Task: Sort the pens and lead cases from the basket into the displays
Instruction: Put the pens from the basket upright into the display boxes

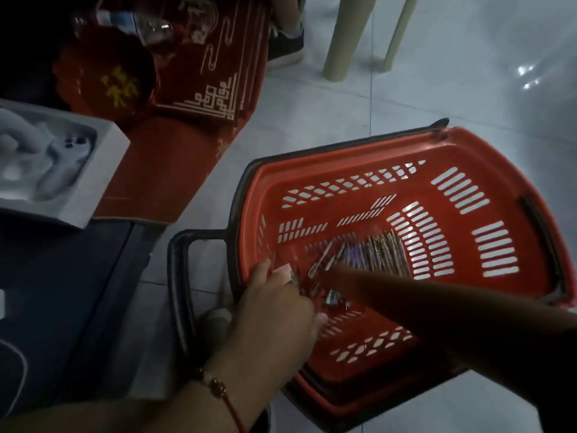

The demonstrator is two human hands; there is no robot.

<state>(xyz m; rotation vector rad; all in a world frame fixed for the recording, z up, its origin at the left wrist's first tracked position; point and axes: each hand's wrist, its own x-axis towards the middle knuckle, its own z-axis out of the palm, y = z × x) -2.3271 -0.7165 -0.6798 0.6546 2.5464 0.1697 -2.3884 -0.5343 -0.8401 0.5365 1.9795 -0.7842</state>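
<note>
Basket (pixel 462 157): red, on the floor.
Pens (pixel 371 254): heaped inside, beyond your fingers.
Left hand (pixel 274 310): yours, pinching a pale case (pixel 284 271) at the rim.
Right hand: hidden, grip unclear.

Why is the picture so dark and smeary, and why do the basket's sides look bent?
Head view: dim light, so the right arm is a dark blurred streak; the pens smear from motion; the wide lens bows the basket; glare spots shine on the floor; the left hand stays fairly sharp.
</note>
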